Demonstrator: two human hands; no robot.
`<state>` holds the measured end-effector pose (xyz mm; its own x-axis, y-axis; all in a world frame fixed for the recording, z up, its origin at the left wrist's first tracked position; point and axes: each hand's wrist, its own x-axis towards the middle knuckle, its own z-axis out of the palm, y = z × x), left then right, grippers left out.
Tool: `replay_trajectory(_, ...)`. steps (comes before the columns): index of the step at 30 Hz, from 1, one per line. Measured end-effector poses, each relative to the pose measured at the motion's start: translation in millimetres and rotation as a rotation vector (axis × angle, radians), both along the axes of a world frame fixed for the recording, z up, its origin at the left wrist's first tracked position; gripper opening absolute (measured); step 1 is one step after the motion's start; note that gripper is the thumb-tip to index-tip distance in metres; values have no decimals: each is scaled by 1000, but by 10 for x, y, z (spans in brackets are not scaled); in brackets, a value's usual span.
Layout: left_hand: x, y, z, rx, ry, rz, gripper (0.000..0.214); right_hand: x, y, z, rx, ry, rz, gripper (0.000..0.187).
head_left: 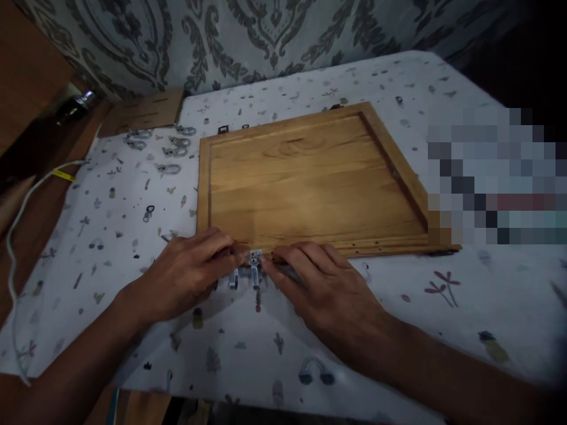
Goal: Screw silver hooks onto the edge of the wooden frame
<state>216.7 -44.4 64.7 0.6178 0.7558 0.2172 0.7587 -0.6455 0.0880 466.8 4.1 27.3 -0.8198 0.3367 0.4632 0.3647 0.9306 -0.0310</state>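
Note:
A framed wooden board (pixel 292 183) lies on the table, with small dark holes along its near edge. At that edge, a silver metal hook (pixel 254 268) with two screw holes in its plate sits between my hands. My left hand (pixel 190 274) has its fingers curled over the board's edge, and its fingertips press the hook from the left. From the right, the thumb and fingers of my right hand (pixel 323 283) close in on the same hook. A second metal hook (pixel 234 278) hangs at the edge just left of it, partly hidden by my left hand.
Several loose metal hooks (pixel 175 147) lie left of the board, near a brown cardboard piece (pixel 142 111). A white cable (pixel 15 265) runs down the left side. The patterned tablecloth (pixel 248 366) covers the table. A pixelated patch hides the right side.

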Motion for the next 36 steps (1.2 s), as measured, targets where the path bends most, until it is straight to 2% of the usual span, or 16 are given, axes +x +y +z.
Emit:
replay_trajectory(15, -43, 8, -36, -17, -44, 6, 29, -28, -29, 3, 39, -6, -37, 33)
replay_trajectory(23, -7, -5, -28, -64, -174, 167, 27, -25, -47, -16, 57, -40, -47, 26)
replay_trajectory(29, -28, -1, -28, -120, -190, 214, 27, -20, -36, -20, 62, -47, -46, 27)
replay_trajectory(36, -14, 28, -44, -180, -179, 204, 20, -45, -33, -17, 53, -30, -41, 27)
